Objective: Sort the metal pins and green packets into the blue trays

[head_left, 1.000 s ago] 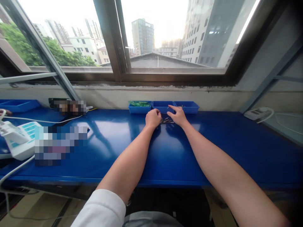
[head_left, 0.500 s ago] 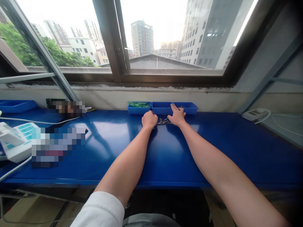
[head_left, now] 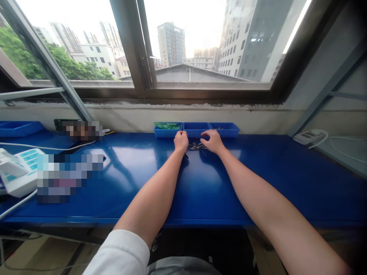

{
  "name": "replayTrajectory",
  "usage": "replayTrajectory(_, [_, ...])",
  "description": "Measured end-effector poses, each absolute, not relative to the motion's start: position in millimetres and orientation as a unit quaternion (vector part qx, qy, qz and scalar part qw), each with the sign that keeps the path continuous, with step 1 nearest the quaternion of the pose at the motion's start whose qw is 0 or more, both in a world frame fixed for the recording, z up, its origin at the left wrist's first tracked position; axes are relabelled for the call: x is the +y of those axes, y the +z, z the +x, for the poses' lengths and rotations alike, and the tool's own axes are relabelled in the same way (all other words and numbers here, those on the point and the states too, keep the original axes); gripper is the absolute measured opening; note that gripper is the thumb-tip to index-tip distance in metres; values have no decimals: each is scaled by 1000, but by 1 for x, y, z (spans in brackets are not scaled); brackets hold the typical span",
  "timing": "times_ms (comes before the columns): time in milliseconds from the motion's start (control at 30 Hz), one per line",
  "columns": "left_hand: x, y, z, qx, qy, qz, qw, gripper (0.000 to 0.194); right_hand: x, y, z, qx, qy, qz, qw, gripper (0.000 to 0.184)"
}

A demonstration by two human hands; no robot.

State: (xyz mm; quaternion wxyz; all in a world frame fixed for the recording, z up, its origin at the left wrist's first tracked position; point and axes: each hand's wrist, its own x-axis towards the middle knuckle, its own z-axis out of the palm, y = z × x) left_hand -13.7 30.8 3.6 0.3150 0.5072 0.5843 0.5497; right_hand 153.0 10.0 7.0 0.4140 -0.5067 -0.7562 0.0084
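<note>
Both my arms reach far across the blue table (head_left: 258, 179) to a small heap of thin metal pins (head_left: 196, 146) lying in front of three blue trays. My left hand (head_left: 181, 140) is curled closed at the left of the heap, near the middle tray (head_left: 196, 129); what it holds is hidden. My right hand (head_left: 212, 140) rests at the right of the heap with its fingers bent down onto the pins. The left tray (head_left: 168, 130) holds green parts. A few metal pins lie in the right tray (head_left: 225, 130).
A white device with teal buttons (head_left: 17, 170) and cables lie at the table's left. Another blue tray (head_left: 18, 128) stands at the far left. A white power strip (head_left: 311, 135) sits on the ledge to the right. A window frame rises behind the trays.
My right hand has drawn back from the middle tray's edge onto the pin heap and curled its fingers. My left hand has shifted slightly forward toward the trays.
</note>
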Motion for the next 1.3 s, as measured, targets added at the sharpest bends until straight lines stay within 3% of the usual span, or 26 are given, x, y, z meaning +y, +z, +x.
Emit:
replayTrajectory(167, [42, -4, -15, 556, 578, 480, 355, 26, -9, 16, 134, -862, 42, -399, 309, 21])
replayTrajectory(367, [49, -7, -17, 528, 592, 448, 413, 27, -26, 19, 100, -896, 0, -387, 217, 26])
replayTrajectory(567, [43, -1, -17, 513, 608, 418, 438, 24, -32, 18, 93, -904, -19, -376, 202, 20])
replayTrajectory(767, [39, 3, -19, 500, 622, 391, 458, 30, -29, 16, 92, -906, -1, -370, 204, 32])
replayTrajectory(1033, [40, 3, -19, 482, 637, 356, 485, 29, -23, 13, 92, -905, 17, -370, 207, 13])
replayTrajectory(1300, [37, 1, -18, 488, 621, 438, 430, 26, -19, 14, 105, -874, -39, -428, 227, 13])
